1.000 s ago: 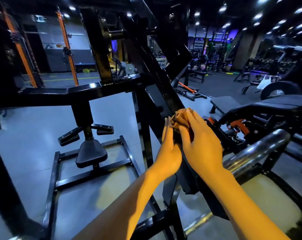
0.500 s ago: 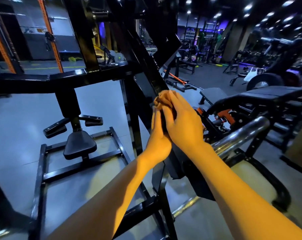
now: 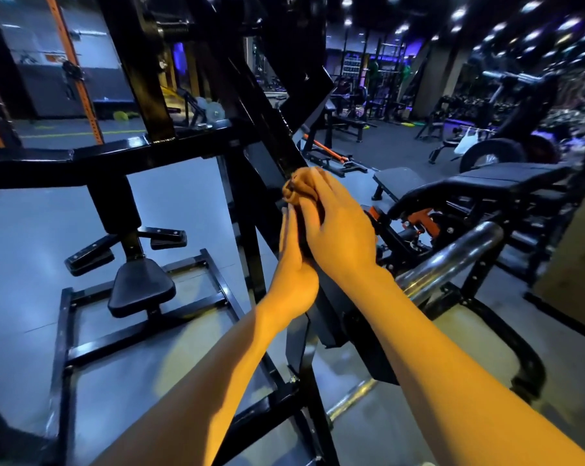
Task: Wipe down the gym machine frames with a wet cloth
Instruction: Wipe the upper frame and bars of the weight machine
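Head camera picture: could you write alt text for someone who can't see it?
Two bare hands, left hand and right hand, clasp a slanted black machine frame from either side in a dim gym; no cloth is visible. A small black seat stands at left.

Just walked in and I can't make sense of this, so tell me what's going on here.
A person is standing at a black gym machine, both hands clamped around one slanted bar of its frame. The left hand lies flat against the bar's left side; the right hand wraps over it from the right, fingers curled at the top. A cloth isn't clearly visible between the palms. A small padded seat sits lower left, and a chrome bar runs to the right.
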`<state>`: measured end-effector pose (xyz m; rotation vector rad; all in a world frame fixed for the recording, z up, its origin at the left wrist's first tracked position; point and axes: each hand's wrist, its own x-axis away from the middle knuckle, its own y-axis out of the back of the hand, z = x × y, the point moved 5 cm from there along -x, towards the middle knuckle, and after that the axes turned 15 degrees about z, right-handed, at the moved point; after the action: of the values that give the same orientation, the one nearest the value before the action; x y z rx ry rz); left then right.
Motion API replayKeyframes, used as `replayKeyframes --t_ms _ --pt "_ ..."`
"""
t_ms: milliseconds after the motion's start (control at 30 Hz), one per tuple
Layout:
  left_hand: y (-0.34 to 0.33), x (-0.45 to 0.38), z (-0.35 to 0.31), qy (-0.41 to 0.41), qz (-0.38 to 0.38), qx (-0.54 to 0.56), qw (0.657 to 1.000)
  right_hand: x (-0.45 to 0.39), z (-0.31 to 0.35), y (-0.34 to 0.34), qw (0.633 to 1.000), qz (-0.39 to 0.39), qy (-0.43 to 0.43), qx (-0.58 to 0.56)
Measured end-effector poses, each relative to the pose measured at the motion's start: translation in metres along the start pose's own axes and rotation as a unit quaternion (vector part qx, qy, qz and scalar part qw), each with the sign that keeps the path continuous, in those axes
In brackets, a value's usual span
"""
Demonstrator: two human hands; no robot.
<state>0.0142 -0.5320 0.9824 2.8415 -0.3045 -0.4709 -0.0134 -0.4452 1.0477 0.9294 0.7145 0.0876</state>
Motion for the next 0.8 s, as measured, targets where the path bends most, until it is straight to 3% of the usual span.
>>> replayKeyframes --t_ms 100,333,500,600,800 --pt "0.0 -0.002 -0.001 -0.003 0.001 0.027 1.0 -0.006 0.003 -0.001 1.0 0.009 -0.002 0.017" --pt "0.004 -0.002 0.008 0.016 0.0 -0.036 0.999 0.115 -0.032 0.004 0.999 -0.02 -0.04 0.019" --pt "0.0 -0.006 0.012 0.027 0.009 -0.059 0.998 0.025 -0.011 -0.003 0.999 -0.001 -0.044 0.022" --pt "0.001 -0.005 0.006 0.01 0.025 -0.044 0.999 0.013 -0.008 -0.004 0.999 0.012 -0.036 0.037" --pt "0.002 -0.005 0.021 0.028 0.022 -0.032 0.999 0.133 -0.029 0.001 0.996 -0.031 -0.062 0.06"
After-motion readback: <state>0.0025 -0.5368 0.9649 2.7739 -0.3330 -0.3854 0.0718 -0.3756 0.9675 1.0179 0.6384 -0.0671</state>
